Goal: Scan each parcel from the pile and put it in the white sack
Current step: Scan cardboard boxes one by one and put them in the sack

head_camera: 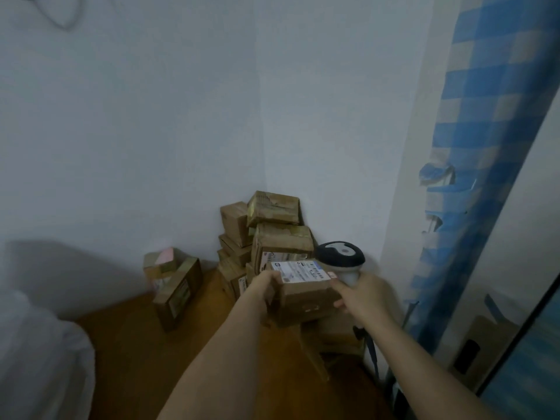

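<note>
Many parcels remain in the pile [266, 237] beyond both hands; white sack [39, 353] sits far left of them. Left hand [266, 283] grips one parcel [303, 294], label up; right hand [360, 295] clutches scanner [341, 259] and touches the parcel's side. Scan likely underway, bagging left.

I see two bare forearms, no sleeves in view. Left hand [268, 281] and right hand [362, 294]: no gloves, rings, watch or bands that I can make out. Slightly motion-blurred.
</note>
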